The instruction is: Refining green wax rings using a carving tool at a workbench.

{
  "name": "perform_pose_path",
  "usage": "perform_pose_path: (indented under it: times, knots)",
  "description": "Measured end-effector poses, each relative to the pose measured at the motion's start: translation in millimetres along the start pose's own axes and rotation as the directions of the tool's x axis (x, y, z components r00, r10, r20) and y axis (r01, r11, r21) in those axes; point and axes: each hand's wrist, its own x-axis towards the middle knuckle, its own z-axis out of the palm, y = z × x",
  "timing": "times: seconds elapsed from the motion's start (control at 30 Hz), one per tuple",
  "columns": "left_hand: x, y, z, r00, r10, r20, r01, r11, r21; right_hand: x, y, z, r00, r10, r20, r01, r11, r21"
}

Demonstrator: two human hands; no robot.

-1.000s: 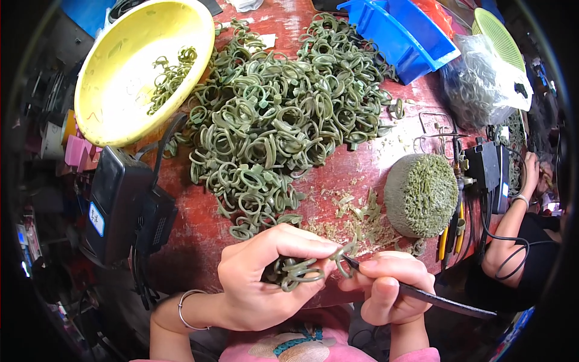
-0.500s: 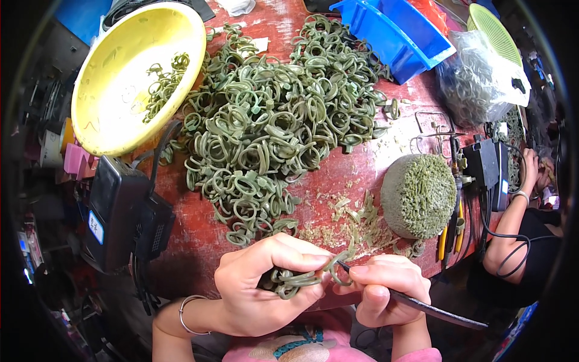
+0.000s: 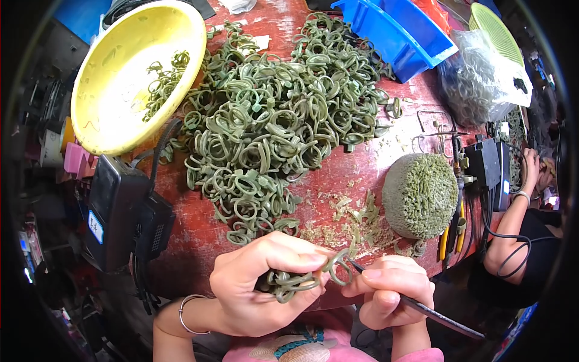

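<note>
My left hand [image 3: 253, 289] grips several dark green rings [image 3: 283, 283], one ring [image 3: 341, 271] standing out at the thumb and fingertips. My right hand [image 3: 392, 292] is closed around a long, thin dark metal tool [image 3: 455, 323], whose pointed tip is at that ring. Just beyond my hands a large heap of similar green rings [image 3: 265, 133] covers the red table [image 3: 322, 187], with pale green shavings [image 3: 344, 211] scattered beside it. A round, rough-topped green block [image 3: 419, 193] sits to the right of the shavings.
Yellow basin [image 3: 105, 96] with some rings at left, black device [image 3: 114, 211] below it. At back right: blue tray [image 3: 410, 57], bagged rings [image 3: 470, 90], green sieve [image 3: 494, 30]. Wires, yellow-handled tools [image 3: 458, 226], black boxes [image 3: 479, 166] at right; another person's arm [image 3: 509, 235] beyond.
Both hands and the tool have shifted slightly left over the last second, still holding the same things. The view has moved a little.
</note>
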Motion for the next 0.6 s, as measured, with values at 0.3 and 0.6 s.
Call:
perform_pose_path:
  times: [0.3, 0.6]
  knots:
    - [2.8, 2.1, -2.9, 0.999, 0.041, 0.001, -0.041, 0.998, 0.042, 10.0, -7.9, 1.3, 0.993, 0.068, 0.101, -0.049, 0.982, -0.181]
    - [1.1, -0.7, 0.7, 0.990, 0.053, -0.134, -0.051, 0.998, 0.022, 8.0, -8.2, 1.9, 0.992, 0.093, 0.089, -0.083, 0.991, -0.107]
